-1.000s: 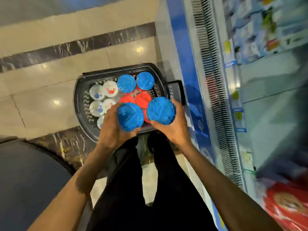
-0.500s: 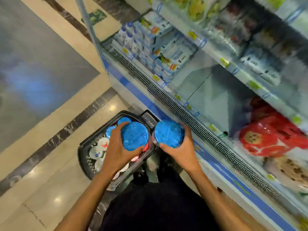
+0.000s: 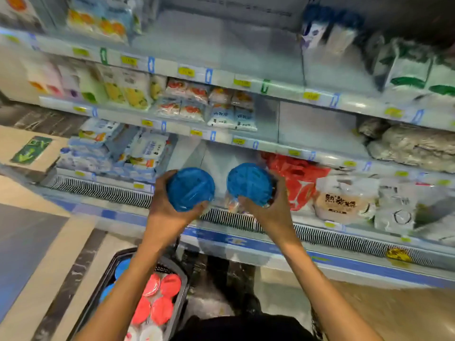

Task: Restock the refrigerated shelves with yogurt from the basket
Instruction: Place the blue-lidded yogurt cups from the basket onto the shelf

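Refrigerated shelves [image 3: 246, 142] fill the upper view, blurred by motion, stacked with packaged dairy on several tiers, and a vent grille [image 3: 103, 190] runs along the lower front edge. Two blue-lidded yogurt tubs are held up before the lowest tier. The left tub [image 3: 190, 185] is gripped by the left hand [image 3: 167, 210], fingers curled round its side, and the right tub [image 3: 250, 184] is gripped likewise by the right hand [image 3: 269, 212]. Neither is yet set down. The carrying step is judged to be in hand. Next, both tubs would need to be passed over the grille into the bare gap [image 3: 216, 156] between the white cartons [image 3: 147, 148] and the red packets [image 3: 298, 183], and stood upright. In the basket [image 3: 184, 291] on the floor, four red lids [image 3: 161, 311], two blue lids [image 3: 121, 267] and at least two white ones [image 3: 150, 334] are counted, some partly hidden by the left forearm.
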